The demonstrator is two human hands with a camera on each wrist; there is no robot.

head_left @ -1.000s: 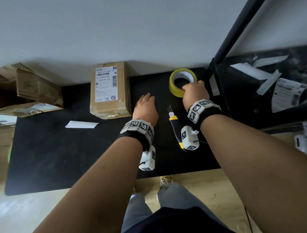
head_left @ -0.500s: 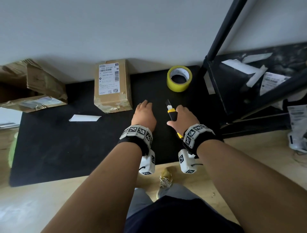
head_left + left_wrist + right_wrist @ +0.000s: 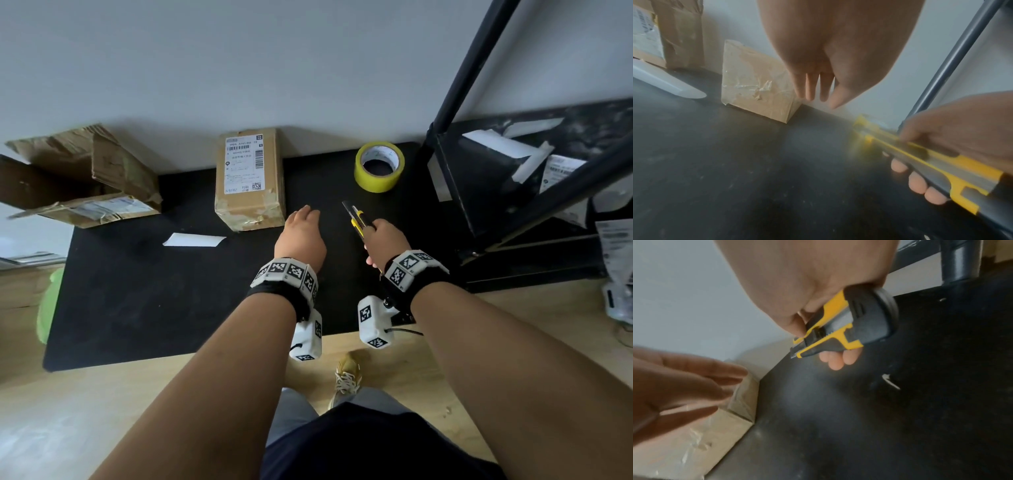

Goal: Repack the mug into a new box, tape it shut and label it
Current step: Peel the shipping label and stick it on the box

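Yellow and black, the utility knife (image 3: 358,222) sits in the right hand (image 3: 385,243), whose fingers (image 3: 836,361) wrap under the handle while the thumb lies on top by the slider; the knife is lifted off the black bench (image 3: 144,294) with its tip aimed toward the far edge. The left hand (image 3: 301,236) hangs palm down with fingers straight and loose, holding nothing, just beside the near right corner of the sealed cardboard box (image 3: 250,178). That box stands at the far edge, taped shut with a shipping label on top; its contents are hidden and the mug is not visible. A torn-open box (image 3: 85,178) lies at the far left corner, its inside dark. A yellow tape roll (image 3: 379,171) rests near the far right corner.
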